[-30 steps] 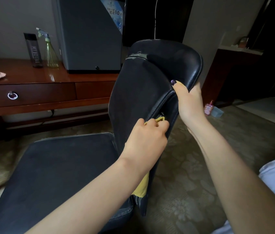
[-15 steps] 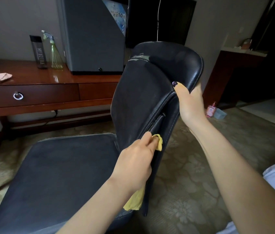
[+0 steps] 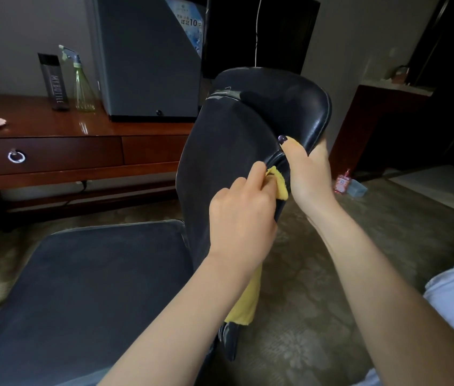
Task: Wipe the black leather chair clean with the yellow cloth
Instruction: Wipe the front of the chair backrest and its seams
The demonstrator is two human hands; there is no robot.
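1. While my left hand [image 3: 243,215] pinches the yellow cloth [image 3: 248,302] against the seam at frame centre, the cloth's loose tail hangs below my wrist and could slip free or snag.
2. My right hand [image 3: 307,176] grips the back edge of the black leather chair [image 3: 220,151], thumb in front; hard rubbing might tip or swing it.
3. The leather looks dull and smooth.
4. In the upper left, a spray bottle [image 3: 82,87] stands on a wooden desk [image 3: 53,126]; patterned carpet [image 3: 317,316] lies to the right.
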